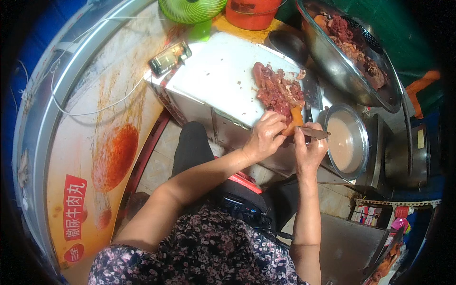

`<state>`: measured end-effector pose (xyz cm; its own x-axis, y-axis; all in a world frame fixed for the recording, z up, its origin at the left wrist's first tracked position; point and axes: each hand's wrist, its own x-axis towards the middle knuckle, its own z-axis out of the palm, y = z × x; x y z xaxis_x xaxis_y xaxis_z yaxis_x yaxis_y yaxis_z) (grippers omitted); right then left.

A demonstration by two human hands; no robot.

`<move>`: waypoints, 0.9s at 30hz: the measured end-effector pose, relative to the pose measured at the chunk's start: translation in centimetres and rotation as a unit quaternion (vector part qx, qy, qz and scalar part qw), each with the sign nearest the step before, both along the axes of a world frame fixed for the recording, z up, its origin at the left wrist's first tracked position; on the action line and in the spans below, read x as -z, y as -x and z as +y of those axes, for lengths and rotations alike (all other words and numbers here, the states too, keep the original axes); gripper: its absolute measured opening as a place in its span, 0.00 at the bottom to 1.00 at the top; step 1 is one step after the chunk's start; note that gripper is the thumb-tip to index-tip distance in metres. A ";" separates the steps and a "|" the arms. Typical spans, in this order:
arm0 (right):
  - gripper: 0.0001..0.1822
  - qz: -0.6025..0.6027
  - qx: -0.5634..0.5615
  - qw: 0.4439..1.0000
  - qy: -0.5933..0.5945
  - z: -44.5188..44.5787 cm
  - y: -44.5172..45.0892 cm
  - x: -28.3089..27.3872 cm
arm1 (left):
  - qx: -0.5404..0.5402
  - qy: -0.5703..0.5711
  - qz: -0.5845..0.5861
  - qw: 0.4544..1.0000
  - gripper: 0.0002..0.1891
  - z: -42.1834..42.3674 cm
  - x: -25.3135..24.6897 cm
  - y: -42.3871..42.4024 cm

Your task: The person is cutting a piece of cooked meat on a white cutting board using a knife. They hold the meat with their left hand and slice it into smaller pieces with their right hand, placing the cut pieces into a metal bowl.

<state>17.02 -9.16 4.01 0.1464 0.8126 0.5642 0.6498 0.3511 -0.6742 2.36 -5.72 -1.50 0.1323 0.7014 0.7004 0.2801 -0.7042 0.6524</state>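
Note:
At the near edge of a white cutting board (213,71), my left hand (267,135) grips the near end of a large piece of reddish meat (274,89). An orange-yellow strip of skin or fat (296,115) runs along its right side. My right hand (310,148) holds a small knife (313,133) close to that strip, its blade pointing right. Both hands nearly meet at the meat. Behind them, a cleaver (311,87) with a black handle lies along the board's right side. Small meat scraps are scattered on the board.
A metal bowl of cloudy liquid (340,142) stands right of my right hand. Beyond it, a big steel basin (342,57) holds more meat and a perforated ladle. A phone (170,58) with a white cable, a green fan (192,10), a red bucket (253,14) and a dark bowl (286,46) stand around the board.

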 end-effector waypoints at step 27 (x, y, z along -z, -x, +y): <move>0.46 -0.222 -0.049 0.971 0.074 -4.1 -0.4 3.9 | 0.008 0.029 -0.015 0.999 0.12 0.6 0.9 0.4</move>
